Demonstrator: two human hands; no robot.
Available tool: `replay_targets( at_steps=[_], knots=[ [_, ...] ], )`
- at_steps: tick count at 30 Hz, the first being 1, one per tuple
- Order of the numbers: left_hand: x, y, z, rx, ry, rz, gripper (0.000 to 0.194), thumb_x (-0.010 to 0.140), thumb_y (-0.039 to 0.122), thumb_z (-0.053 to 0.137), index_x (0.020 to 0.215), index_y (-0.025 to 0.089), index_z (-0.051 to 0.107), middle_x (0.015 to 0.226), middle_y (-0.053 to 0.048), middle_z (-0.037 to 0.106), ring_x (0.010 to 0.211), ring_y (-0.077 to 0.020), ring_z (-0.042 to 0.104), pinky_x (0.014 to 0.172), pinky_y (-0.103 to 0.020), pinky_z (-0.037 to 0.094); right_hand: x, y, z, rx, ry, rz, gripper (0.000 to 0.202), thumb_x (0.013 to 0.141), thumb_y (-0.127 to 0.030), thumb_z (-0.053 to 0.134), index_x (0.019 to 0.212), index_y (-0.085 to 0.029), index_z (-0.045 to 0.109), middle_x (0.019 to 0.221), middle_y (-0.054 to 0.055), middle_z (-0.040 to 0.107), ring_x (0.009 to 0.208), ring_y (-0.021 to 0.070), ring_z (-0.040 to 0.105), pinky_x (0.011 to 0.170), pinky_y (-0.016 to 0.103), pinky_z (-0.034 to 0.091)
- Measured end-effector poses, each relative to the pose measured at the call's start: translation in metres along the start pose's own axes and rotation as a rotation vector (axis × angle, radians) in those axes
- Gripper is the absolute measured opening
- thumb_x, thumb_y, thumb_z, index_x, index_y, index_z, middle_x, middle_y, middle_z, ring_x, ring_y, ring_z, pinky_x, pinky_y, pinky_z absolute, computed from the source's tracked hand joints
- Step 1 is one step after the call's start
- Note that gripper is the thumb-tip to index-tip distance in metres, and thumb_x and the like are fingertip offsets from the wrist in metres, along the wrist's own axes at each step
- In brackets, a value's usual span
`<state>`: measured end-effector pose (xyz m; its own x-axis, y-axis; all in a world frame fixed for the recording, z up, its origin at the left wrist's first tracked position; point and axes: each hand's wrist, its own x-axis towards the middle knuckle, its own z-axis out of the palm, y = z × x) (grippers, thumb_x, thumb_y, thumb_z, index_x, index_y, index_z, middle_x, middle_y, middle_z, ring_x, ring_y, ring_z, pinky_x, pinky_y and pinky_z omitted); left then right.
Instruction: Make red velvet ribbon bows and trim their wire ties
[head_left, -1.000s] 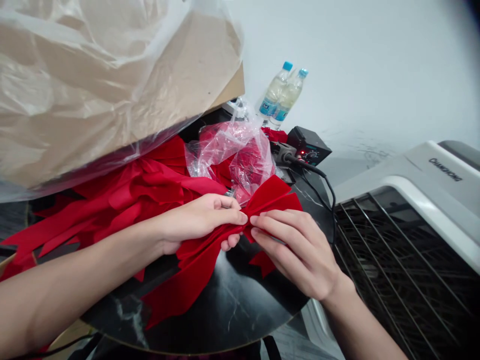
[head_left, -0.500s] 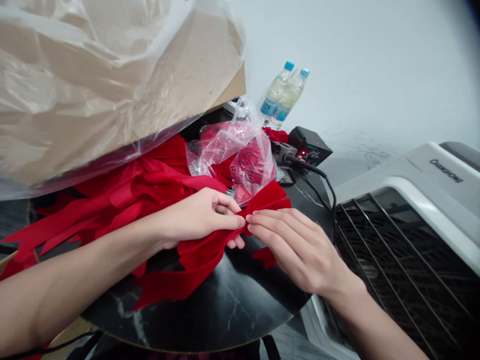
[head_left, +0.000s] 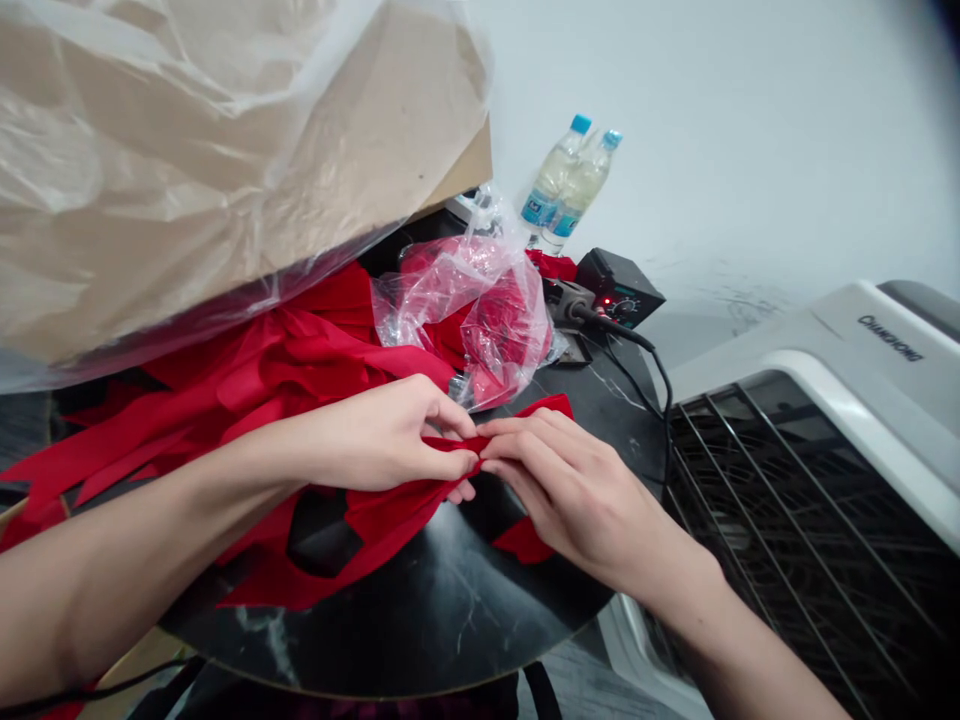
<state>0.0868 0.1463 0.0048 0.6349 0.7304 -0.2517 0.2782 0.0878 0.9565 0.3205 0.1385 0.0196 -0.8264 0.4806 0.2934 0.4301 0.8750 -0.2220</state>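
Observation:
Between my two hands is a red velvet ribbon bow (head_left: 405, 510), gathered at its middle. My left hand (head_left: 397, 435) pinches the gathered part between thumb and fingers. From the other side, my right hand (head_left: 566, 480) closes its fingertips on the same spot. One end of the bow shows above my right hand, and a tail hangs below it. The loops and a longer tail spread left over the black table (head_left: 450, 620). What lies right under my fingertips is hidden. Behind my left arm sits a pile of red ribbons (head_left: 300, 350).
A clear plastic bag (head_left: 502, 310) of red pieces lies behind my hands. Beyond it stand two bottles (head_left: 559, 185) and a black control box (head_left: 619, 290) with a cable. A plastic-covered cardboard box (head_left: 225, 180) fills the upper left. A white air cooler (head_left: 817, 400) stands right.
Both hands have shifted slightly left with the bow. The end above my right hand is now lower and flatter, and the left tail spreads further left.

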Motion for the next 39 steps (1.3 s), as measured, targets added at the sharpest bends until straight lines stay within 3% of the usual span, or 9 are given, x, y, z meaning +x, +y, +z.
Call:
replay_targets(
  at_steps=[5, 8, 13, 18, 23, 26, 33, 36, 39],
  knots=[
    [-0.004, 0.007, 0.003, 0.12, 0.027, 0.03, 0.021, 0.09, 0.022, 0.06, 0.09, 0.022, 0.08, 0.09, 0.0, 0.083, 0.087, -0.0224, 0.078, 0.071, -0.022, 0.053, 0.006, -0.003, -0.011, 0.117, -0.034, 0.17, 0.006, 0.103, -0.018, 0.06, 0.107, -0.019, 0.064, 0.101, 0.003, 0.073, 0.09, 0.014, 0.068, 0.082, 0.026, 0.053],
    [-0.005, 0.01, 0.005, 0.167, 0.025, 0.041, 0.02, 0.091, 0.023, 0.06, 0.09, 0.022, 0.08, 0.093, 0.001, 0.083, 0.088, -0.0219, 0.077, 0.072, -0.022, 0.052, 0.009, -0.004, -0.018, 0.215, -0.074, 0.283, 0.012, 0.098, -0.017, 0.068, 0.108, -0.022, 0.062, 0.095, -0.004, 0.072, 0.082, 0.0092, 0.068, 0.072, 0.02, 0.05],
    [-0.004, 0.009, 0.004, 0.203, 0.041, 0.051, 0.018, 0.091, 0.03, 0.065, 0.093, 0.022, 0.081, 0.093, 0.002, 0.082, 0.091, -0.0228, 0.075, 0.072, -0.022, 0.05, 0.017, -0.003, -0.026, 0.342, -0.077, 0.367, 0.016, 0.09, -0.013, 0.077, 0.095, -0.021, 0.065, 0.075, -0.008, 0.069, 0.062, 0.0063, 0.062, 0.059, 0.017, 0.045],
    [-0.002, 0.004, 0.005, 0.175, 0.073, 0.043, 0.024, 0.094, 0.035, 0.063, 0.09, 0.021, 0.082, 0.089, 0.0, 0.083, 0.089, -0.0229, 0.076, 0.072, -0.024, 0.05, 0.016, -0.002, -0.033, 0.428, -0.14, 0.354, 0.017, 0.097, -0.012, 0.067, 0.107, -0.024, 0.072, 0.096, -0.004, 0.078, 0.08, 0.0091, 0.073, 0.075, 0.019, 0.056],
    [0.0, 0.004, 0.007, 0.066, 0.178, 0.047, 0.021, 0.09, 0.034, 0.067, 0.092, 0.021, 0.083, 0.089, -0.001, 0.084, 0.09, -0.0238, 0.078, 0.079, -0.025, 0.055, 0.002, -0.015, -0.023, 0.133, 0.078, 0.312, 0.022, 0.098, -0.023, 0.07, 0.12, -0.023, 0.07, 0.116, 0.005, 0.072, 0.102, 0.0158, 0.071, 0.089, 0.026, 0.059],
    [0.001, 0.002, 0.008, 0.074, 0.18, 0.065, 0.019, 0.089, 0.034, 0.069, 0.09, 0.021, 0.083, 0.09, -0.002, 0.084, 0.09, -0.0245, 0.079, 0.077, -0.025, 0.056, 0.0, -0.015, -0.013, 0.072, 0.105, 0.275, 0.022, 0.101, -0.024, 0.065, 0.122, -0.021, 0.069, 0.125, 0.01, 0.067, 0.11, 0.0182, 0.069, 0.097, 0.031, 0.058],
    [0.0, 0.003, 0.007, 0.187, 0.031, 0.07, 0.026, 0.094, 0.04, 0.066, 0.1, 0.022, 0.084, 0.091, 0.0, 0.084, 0.087, -0.0214, 0.077, 0.071, -0.022, 0.051, 0.004, 0.0, -0.019, 0.317, -0.084, 0.335, 0.004, 0.1, -0.025, 0.068, 0.099, -0.023, 0.071, 0.095, -0.002, 0.073, 0.084, 0.0105, 0.067, 0.076, 0.022, 0.051],
    [0.001, 0.004, 0.01, 0.269, 0.068, 0.065, 0.024, 0.087, 0.04, 0.073, 0.099, 0.023, 0.085, 0.083, 0.002, 0.081, 0.076, -0.0197, 0.072, 0.06, -0.023, 0.044, 0.007, 0.002, -0.02, 0.339, -0.102, 0.37, 0.007, 0.097, -0.025, 0.072, 0.092, -0.021, 0.071, 0.086, -0.004, 0.073, 0.076, 0.0095, 0.065, 0.069, 0.022, 0.047],
    [0.002, 0.002, 0.01, 0.238, 0.111, 0.059, 0.022, 0.087, 0.038, 0.073, 0.096, 0.022, 0.086, 0.081, 0.001, 0.081, 0.078, -0.0209, 0.073, 0.061, -0.023, 0.044, 0.01, 0.002, -0.02, 0.339, -0.11, 0.373, 0.006, 0.096, -0.021, 0.073, 0.091, -0.02, 0.072, 0.085, -0.003, 0.072, 0.075, 0.0101, 0.064, 0.068, 0.022, 0.047]
  ],
)
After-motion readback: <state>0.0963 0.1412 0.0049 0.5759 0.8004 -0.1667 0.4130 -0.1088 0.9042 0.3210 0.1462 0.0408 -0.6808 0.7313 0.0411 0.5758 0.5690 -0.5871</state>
